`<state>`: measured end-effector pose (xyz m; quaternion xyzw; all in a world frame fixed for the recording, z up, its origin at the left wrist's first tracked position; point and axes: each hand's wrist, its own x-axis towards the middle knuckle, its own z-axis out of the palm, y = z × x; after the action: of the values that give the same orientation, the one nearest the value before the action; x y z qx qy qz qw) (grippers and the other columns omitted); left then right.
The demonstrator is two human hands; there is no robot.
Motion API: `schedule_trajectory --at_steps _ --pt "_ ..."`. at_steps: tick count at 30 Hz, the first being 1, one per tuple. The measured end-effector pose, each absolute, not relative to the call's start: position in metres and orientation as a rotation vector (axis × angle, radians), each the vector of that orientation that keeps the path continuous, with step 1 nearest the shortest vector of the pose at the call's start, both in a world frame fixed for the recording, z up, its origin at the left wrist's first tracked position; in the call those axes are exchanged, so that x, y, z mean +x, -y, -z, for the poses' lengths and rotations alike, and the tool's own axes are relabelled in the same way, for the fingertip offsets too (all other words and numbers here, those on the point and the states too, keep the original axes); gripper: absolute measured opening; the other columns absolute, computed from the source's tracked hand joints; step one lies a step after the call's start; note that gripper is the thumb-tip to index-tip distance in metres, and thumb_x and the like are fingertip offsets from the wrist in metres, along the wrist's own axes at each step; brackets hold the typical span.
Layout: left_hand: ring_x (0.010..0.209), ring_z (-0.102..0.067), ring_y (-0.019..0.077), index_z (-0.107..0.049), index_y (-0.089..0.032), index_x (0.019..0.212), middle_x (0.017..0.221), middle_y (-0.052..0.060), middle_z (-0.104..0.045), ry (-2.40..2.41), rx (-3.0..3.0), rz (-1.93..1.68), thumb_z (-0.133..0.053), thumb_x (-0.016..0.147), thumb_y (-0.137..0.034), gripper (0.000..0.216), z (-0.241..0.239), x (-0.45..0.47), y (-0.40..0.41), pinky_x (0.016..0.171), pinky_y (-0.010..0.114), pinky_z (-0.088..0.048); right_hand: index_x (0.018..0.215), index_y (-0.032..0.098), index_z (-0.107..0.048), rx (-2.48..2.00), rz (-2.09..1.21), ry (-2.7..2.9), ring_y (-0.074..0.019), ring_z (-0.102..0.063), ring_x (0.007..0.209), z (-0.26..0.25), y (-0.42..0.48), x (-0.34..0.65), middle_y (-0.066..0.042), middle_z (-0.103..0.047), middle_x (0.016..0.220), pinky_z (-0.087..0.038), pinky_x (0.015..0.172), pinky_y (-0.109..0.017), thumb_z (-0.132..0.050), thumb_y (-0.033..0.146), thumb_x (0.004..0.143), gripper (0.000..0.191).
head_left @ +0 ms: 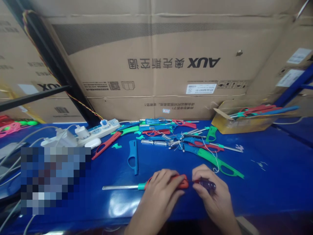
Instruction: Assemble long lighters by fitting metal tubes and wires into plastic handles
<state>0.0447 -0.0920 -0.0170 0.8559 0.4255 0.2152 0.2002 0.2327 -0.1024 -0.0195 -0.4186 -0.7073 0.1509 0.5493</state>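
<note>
A red long-nosed lighter (183,183) lies sideways on the blue table, its metal tube pointing left past a green collar. My left hand (160,191) rests over its handle, fingers wrapped round it and hiding much of the body. In my right hand (217,195) is a small screwdriver (207,184) with a dark purple handle. Its thin shaft points left at the lighter's butt end; whether the tip is inside cannot be made out. Beyond my hands lie a loose blue handle shell (132,155) and a green handle shell (218,163).
Several lighter parts, clear tubes (160,143) and white wires spread across the table's back. A cardboard box (244,125) of lighters stands at the right rear. A white power strip (99,130) with plugs and cables occupies the left. Large cartons (158,42) form a wall behind.
</note>
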Motion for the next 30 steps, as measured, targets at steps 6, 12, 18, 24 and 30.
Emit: schedule_trajectory --at_steps 6,12,18,24,30 --pt "0.113 -0.056 0.0241 -0.057 -0.031 0.131 0.126 0.002 -0.061 -1.161 2.405 -0.61 -0.059 0.099 -0.025 0.032 0.0177 0.0444 0.091 0.096 0.042 -0.047 0.087 0.022 -0.06 -0.993 -0.356 1.667 -0.0145 -0.06 0.067 0.0181 0.1024 0.2321 -0.001 -0.06 0.079 -0.049 0.06 -0.023 -0.06 0.024 0.093 0.006" --pt "0.113 -0.057 0.0242 -0.057 -0.032 0.131 0.127 0.002 -0.061 -1.173 2.406 -0.599 -0.06 0.098 -0.025 0.034 0.0171 0.0445 0.0926 0.096 0.042 -0.047 0.089 0.023 -0.059 -0.98 -0.371 1.672 -0.0142 -0.061 0.068 0.0194 0.1018 0.2326 0.0 -0.061 0.08 -0.049 0.061 -0.022 -0.06 0.023 0.093 0.005" --pt "0.112 -0.058 0.0239 -0.059 -0.032 0.13 0.126 0.002 -0.062 -1.187 2.413 -0.586 -0.061 0.098 -0.026 0.033 0.0161 0.0444 0.0916 0.095 0.041 -0.049 0.089 0.022 -0.059 -0.972 -0.378 1.672 -0.0146 -0.061 0.068 0.0205 0.102 0.234 -0.001 -0.061 0.08 -0.048 0.06 -0.023 -0.06 0.022 0.093 0.004" --pt "0.112 -0.059 0.0232 -0.059 -0.031 0.131 0.125 0.004 -0.062 -1.176 2.439 -0.624 -0.06 0.099 -0.027 0.033 0.0183 0.0428 0.0909 0.095 0.039 -0.05 0.089 0.022 -0.059 -0.983 -0.382 1.671 -0.0151 -0.061 0.068 0.0199 0.1021 0.2333 -0.001 -0.061 0.079 -0.049 0.06 -0.024 -0.06 0.024 0.093 0.005" --pt "0.112 -0.058 0.0232 -0.059 -0.031 0.132 0.126 0.003 -0.061 -1.158 2.437 -0.612 -0.058 0.1 -0.028 0.032 0.0177 0.0426 0.0912 0.096 0.04 -0.049 0.092 0.023 -0.059 -0.976 -0.395 1.682 -0.0141 -0.061 0.07 0.0217 0.102 0.2345 -0.001 -0.061 0.082 -0.048 0.062 -0.023 -0.06 0.023 0.094 0.002"
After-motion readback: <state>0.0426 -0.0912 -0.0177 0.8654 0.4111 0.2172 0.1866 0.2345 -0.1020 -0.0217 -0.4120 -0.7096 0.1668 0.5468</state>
